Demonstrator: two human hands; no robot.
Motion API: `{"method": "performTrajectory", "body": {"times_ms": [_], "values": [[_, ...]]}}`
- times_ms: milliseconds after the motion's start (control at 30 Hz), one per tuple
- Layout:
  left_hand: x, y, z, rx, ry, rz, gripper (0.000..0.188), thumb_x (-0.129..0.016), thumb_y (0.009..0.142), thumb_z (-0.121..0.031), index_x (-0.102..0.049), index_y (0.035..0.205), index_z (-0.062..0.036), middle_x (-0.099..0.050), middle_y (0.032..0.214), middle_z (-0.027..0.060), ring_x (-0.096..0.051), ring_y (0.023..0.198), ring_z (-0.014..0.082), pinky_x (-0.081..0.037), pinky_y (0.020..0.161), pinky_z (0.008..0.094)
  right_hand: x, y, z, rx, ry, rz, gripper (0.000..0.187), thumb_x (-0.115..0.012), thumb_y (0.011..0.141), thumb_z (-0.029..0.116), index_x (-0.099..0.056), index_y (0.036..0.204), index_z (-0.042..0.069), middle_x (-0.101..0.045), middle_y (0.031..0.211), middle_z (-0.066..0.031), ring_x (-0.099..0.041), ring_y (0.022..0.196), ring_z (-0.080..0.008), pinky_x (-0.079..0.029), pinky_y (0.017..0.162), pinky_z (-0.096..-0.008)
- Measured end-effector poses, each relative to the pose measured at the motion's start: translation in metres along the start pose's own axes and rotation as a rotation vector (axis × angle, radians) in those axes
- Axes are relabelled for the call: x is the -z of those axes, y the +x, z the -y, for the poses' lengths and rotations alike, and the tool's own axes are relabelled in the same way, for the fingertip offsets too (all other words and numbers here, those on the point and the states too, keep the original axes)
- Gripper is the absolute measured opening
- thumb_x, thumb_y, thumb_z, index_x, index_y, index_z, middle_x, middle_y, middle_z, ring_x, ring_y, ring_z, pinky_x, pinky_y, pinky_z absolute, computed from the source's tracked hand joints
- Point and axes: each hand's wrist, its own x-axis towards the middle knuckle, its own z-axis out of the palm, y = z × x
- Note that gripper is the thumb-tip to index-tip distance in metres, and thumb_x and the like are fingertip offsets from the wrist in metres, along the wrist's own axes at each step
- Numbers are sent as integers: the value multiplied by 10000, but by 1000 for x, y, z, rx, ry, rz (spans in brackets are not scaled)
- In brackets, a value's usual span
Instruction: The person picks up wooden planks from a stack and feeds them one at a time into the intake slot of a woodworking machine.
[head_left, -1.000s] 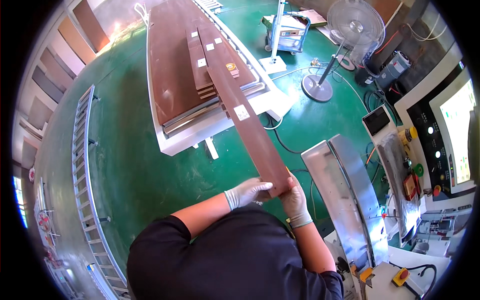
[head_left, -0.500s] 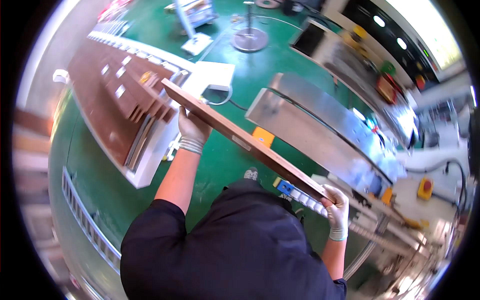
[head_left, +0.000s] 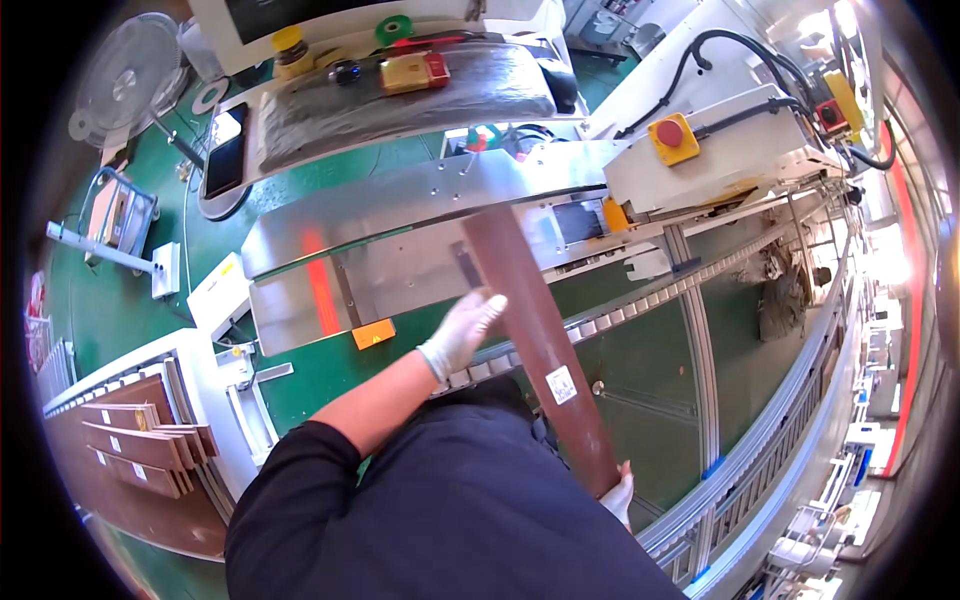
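Observation:
A long, narrow brown board (head_left: 540,340) with a white label on its face slants in front of my body. My left hand (head_left: 462,335), in a pale work glove, grips its left edge above the middle. At the near end, my right hand (head_left: 620,497) holds the board's lower corner. Most of that hand is hidden by the board and my body. The board's far end, a little blurred, overlaps the shiny metal machine bed (head_left: 400,275) ahead of me.
Stacked brown boards (head_left: 140,440) lie at left beside a white frame. A roller track (head_left: 650,295) runs behind the board to the right. An emergency-stop button (head_left: 672,135) on a yellow box sits at the machine. A phone (head_left: 226,150) and a fan (head_left: 130,75) stand far left.
My view has turned right toward the machine. The board has swung from lying crosswise on edge to pointing away from me, its labelled face showing. Both hands are still on it.

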Motion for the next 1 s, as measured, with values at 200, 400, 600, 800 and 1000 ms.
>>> {"method": "performTrajectory", "body": {"times_ms": [200,400,600,800,1000], "values": [[-77,29,3,387,-184,-164,300,-566,1074,-341,-639,1102,-51,-709,1047,52,-658,935,162,-548,805,323,-47,-38,-7,52,253,-323,581,-400,1056,536,-657,1182,31,-719,1185,-159,-691,1040,-324,-549,894,-443],[-80,84,18,155,-27,-236,415,-496,1095,-387,-711,1015,-41,-738,954,60,-685,842,159,-526,759,313,-3,27,18,51,190,-181,543,-430,1057,510,-651,1115,18,-727,1126,-174,-700,1014,-322,-558,892,-453],[-100,121,28,239,44,-293,374,-537,1087,-363,-703,1095,-28,-740,1007,75,-697,878,181,-528,779,324,5,65,64,-60,244,-207,581,-400,1052,529,-651,1097,8,-725,1149,-189,-697,1034,-337,-566,896,-464],[-142,166,38,268,-13,-272,374,-558,1084,-374,-688,1131,-27,-734,1026,81,-698,876,186,-528,747,308,13,100,119,-111,260,-275,624,-346,1045,533,-643,1152,-6,-718,1185,-180,-695,1064,-337,-562,928,-470],[-188,220,57,326,-12,-248,342,-613,1054,-423,-665,1136,-95,-733,1059,25,-690,913,149,-533,765,279,43,154,171,-103,300,-294,636,-308,1048,533,-634,1186,4,-707,1207,-176,-692,1065,-347,-564,940,-464]]}}
